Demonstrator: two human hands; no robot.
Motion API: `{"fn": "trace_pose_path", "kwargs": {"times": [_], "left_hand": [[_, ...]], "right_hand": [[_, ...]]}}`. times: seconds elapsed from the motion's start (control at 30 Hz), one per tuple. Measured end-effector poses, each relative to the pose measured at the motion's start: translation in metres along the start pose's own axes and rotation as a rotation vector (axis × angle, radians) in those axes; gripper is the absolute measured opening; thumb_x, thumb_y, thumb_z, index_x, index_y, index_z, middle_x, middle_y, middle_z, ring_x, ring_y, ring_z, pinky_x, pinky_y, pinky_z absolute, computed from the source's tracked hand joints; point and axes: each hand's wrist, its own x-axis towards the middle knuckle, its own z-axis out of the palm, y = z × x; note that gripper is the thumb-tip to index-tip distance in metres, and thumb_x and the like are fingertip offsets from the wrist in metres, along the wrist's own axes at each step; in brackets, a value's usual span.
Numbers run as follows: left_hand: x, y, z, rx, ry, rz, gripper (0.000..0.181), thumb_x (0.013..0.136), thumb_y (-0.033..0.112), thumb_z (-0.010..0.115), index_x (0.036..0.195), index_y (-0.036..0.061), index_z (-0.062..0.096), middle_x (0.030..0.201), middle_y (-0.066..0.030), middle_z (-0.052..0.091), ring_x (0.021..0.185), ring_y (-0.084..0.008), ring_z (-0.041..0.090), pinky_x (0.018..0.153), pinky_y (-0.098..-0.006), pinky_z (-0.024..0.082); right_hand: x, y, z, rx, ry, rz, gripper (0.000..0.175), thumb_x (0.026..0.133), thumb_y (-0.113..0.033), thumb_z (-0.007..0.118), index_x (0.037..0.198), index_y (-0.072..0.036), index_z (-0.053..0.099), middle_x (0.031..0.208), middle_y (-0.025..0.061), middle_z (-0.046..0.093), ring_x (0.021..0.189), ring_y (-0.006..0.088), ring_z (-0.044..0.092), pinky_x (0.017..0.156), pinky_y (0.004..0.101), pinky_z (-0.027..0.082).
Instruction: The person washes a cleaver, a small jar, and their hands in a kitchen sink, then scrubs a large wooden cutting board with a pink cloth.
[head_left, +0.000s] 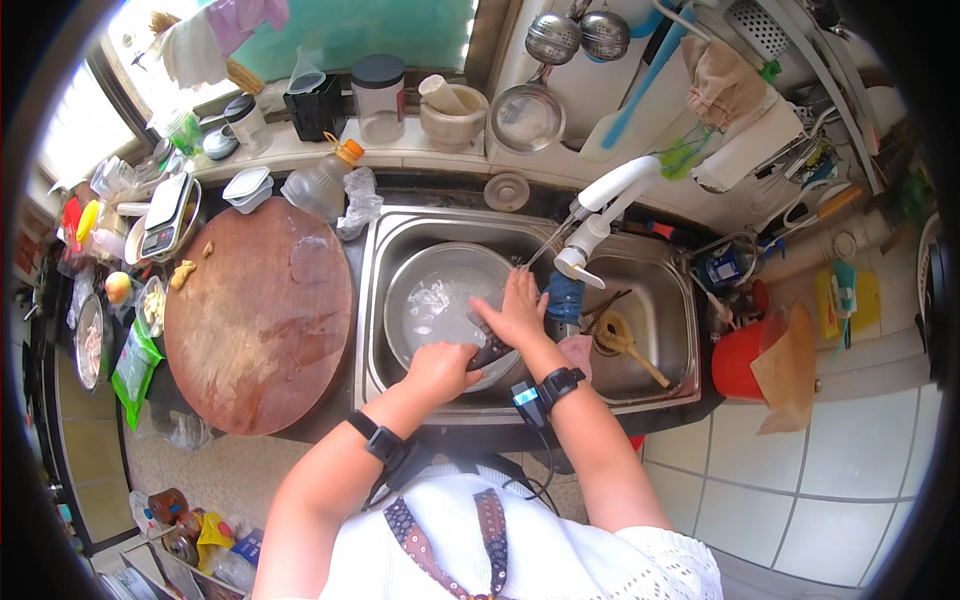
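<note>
Over a metal basin (420, 281) of water in the sink's left bowl, my left hand (442, 369) is closed around the dark handle of a knife (491, 351). My right hand (517, 307) lies against the knife with its fingers extended, under a thin stream of water from the white faucet (611, 184). Most of the blade is hidden by my right hand. Clear water with bright reflections stands in the basin.
A round wooden chopping board (262, 315) with bits of ginger lies left of the sink. The right sink bowl (660, 300) holds a yellow brush (619, 334). A blue cloth (564, 298) hangs on the divider. Ladles and strainers (527, 118) hang above.
</note>
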Motion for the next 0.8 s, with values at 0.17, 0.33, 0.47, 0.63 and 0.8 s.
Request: {"fn": "trace_pose_path", "kwargs": {"times": [0.17, 0.33, 0.47, 0.63, 0.8], "left_hand": [[-0.005, 0.001, 0.004, 0.010, 0.007, 0.034, 0.031, 0.072, 0.035, 0.067, 0.091, 0.0099, 0.065, 0.072, -0.0140, 0.064, 0.071, -0.0327, 0.062, 0.065, -0.0427, 0.049], [-0.014, -0.002, -0.001, 0.006, 0.087, -0.034, 0.028, 0.072, 0.035, 0.067, 0.084, 0.0102, 0.063, 0.069, -0.0141, 0.063, 0.067, -0.0329, 0.062, 0.061, -0.0425, 0.049], [-0.016, 0.001, -0.003, 0.008, 0.131, -0.018, 0.030, 0.071, 0.036, 0.067, 0.089, 0.0116, 0.065, 0.067, -0.0140, 0.063, 0.067, -0.0323, 0.062, 0.061, -0.0413, 0.050], [-0.013, -0.001, -0.008, -0.078, 0.183, -0.154, 0.036, 0.071, 0.034, 0.069, 0.097, 0.0101, 0.066, 0.069, -0.0149, 0.064, 0.068, -0.0326, 0.063, 0.063, -0.0399, 0.049], [-0.013, -0.006, -0.014, -0.094, 0.130, -0.199, 0.038, 0.071, 0.035, 0.069, 0.099, 0.0097, 0.065, 0.072, -0.0156, 0.064, 0.071, -0.0328, 0.063, 0.066, -0.0405, 0.049]], "right_hand": [[0.023, 0.033, 0.020, 0.172, 0.124, 0.105, 0.083, 0.085, -0.054, 0.041, 0.140, 0.003, 0.016, 0.148, 0.0190, 0.009, 0.138, 0.0296, 0.008, 0.108, 0.0505, 0.009], [0.000, 0.003, 0.015, -0.036, 0.087, -0.064, 0.071, 0.089, -0.045, 0.040, 0.138, 0.003, 0.022, 0.147, 0.0210, 0.015, 0.137, 0.0307, 0.013, 0.108, 0.0496, 0.015], [0.048, 0.057, 0.023, 0.235, 0.338, 0.125, 0.064, 0.090, -0.041, 0.041, 0.133, 0.005, 0.031, 0.138, 0.0243, 0.033, 0.125, 0.0378, 0.035, 0.100, 0.0402, 0.032], [0.035, 0.044, 0.031, 0.664, 0.038, 0.010, 0.052, 0.089, -0.035, 0.049, 0.125, 0.002, 0.043, 0.117, 0.0256, 0.053, 0.106, 0.0385, 0.052, 0.090, 0.0379, 0.041], [0.022, 0.036, 0.046, 1.178, 0.203, 0.032, 0.034, 0.080, -0.024, 0.067, 0.101, 0.002, 0.060, 0.085, 0.0104, 0.063, 0.083, 0.0181, 0.059, 0.076, 0.0324, 0.045]]}}
